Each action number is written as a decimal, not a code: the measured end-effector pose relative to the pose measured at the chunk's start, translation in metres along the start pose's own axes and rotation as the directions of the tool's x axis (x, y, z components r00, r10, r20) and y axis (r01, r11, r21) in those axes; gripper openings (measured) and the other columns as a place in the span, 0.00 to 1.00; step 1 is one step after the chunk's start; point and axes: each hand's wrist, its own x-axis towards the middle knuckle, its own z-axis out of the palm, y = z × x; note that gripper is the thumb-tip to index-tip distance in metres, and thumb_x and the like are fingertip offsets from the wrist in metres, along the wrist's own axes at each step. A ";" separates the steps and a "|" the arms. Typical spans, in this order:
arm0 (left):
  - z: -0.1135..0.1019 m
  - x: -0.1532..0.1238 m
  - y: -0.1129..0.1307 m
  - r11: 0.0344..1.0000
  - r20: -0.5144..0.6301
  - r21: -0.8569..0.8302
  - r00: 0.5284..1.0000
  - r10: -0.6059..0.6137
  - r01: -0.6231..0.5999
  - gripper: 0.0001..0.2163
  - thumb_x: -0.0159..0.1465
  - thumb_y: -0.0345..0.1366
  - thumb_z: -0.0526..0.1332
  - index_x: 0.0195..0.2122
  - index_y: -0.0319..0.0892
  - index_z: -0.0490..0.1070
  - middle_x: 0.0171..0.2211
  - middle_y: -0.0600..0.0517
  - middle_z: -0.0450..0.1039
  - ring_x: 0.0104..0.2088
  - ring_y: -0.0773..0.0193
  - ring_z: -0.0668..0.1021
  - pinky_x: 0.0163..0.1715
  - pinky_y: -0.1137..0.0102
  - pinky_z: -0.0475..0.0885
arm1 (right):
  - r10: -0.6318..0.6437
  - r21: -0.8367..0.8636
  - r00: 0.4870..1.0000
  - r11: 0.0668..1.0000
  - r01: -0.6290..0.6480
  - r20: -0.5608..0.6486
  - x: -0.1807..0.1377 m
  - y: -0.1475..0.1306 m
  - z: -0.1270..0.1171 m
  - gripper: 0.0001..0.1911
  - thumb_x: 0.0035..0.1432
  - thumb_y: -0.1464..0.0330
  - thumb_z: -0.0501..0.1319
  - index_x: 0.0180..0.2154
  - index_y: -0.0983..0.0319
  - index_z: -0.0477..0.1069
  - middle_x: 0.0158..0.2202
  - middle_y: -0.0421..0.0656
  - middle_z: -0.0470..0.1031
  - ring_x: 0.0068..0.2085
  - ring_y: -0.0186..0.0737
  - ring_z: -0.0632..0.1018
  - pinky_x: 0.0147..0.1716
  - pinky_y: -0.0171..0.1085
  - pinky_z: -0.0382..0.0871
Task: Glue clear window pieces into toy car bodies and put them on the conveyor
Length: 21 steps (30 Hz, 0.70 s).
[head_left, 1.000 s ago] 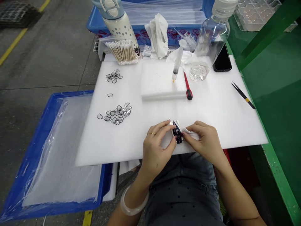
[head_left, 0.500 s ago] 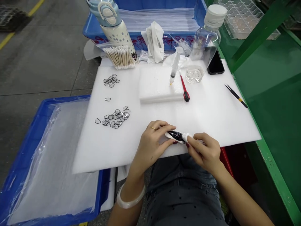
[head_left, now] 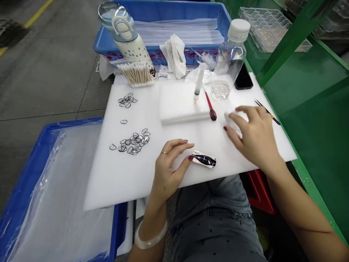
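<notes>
A small glossy black piece with a white edge (head_left: 205, 159), long and tapered, lies on the white foam board (head_left: 174, 133). My left hand (head_left: 170, 165) is beside its left end, fingers apart; the thumb tip touches or overlaps that end. Over the right side of the board, my right hand (head_left: 255, 136) has a crumpled white tissue (head_left: 237, 127) between thumb and fingers, slightly blurred. Just beyond that hand are black tweezers (head_left: 268, 112), partly covered by its fingers.
Loose black rings (head_left: 133, 142) lie at left. Farther back are a foam block (head_left: 182, 103), syringe (head_left: 199, 85), red cutter (head_left: 210, 106), clear bottle (head_left: 230, 60), phone (head_left: 244, 78), cotton swabs (head_left: 137, 74) and a tilted drinking bottle (head_left: 136, 47). A green post (head_left: 294, 40) rises at right.
My right hand has left the black piece and moved right and away from me with the white tissue. My left hand has loosened, and the piece now lies on the board.
</notes>
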 end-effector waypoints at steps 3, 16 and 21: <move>0.000 -0.002 -0.002 0.996 -0.078 -0.060 0.994 -0.072 0.067 0.09 0.67 0.34 0.62 0.47 0.50 0.76 0.48 0.52 0.70 0.50 0.61 0.74 0.47 0.66 0.72 | -0.069 0.274 0.985 0.962 0.023 0.159 -0.017 -0.026 0.006 0.17 0.63 0.61 0.60 0.49 0.66 0.70 0.44 0.52 0.77 0.44 0.52 0.75 0.42 0.48 0.70; -0.001 -0.001 -0.001 0.991 -0.017 0.130 0.999 -0.041 0.043 0.07 0.67 0.37 0.61 0.45 0.50 0.76 0.47 0.53 0.72 0.49 0.62 0.76 0.50 0.67 0.73 | 0.342 0.193 0.879 0.937 -0.291 -0.333 -0.008 0.027 0.010 0.08 0.59 0.66 0.61 0.29 0.60 0.64 0.25 0.38 0.73 0.27 0.38 0.74 0.30 0.38 0.65; -0.003 -0.002 -0.004 0.981 -0.019 0.190 0.999 0.036 -0.032 0.07 0.66 0.36 0.61 0.44 0.50 0.77 0.46 0.51 0.74 0.47 0.61 0.79 0.48 0.69 0.76 | 0.211 0.226 0.887 0.966 -0.125 -0.411 -0.027 0.000 0.016 0.06 0.61 0.70 0.61 0.36 0.60 0.63 0.28 0.40 0.72 0.30 0.37 0.74 0.30 0.36 0.67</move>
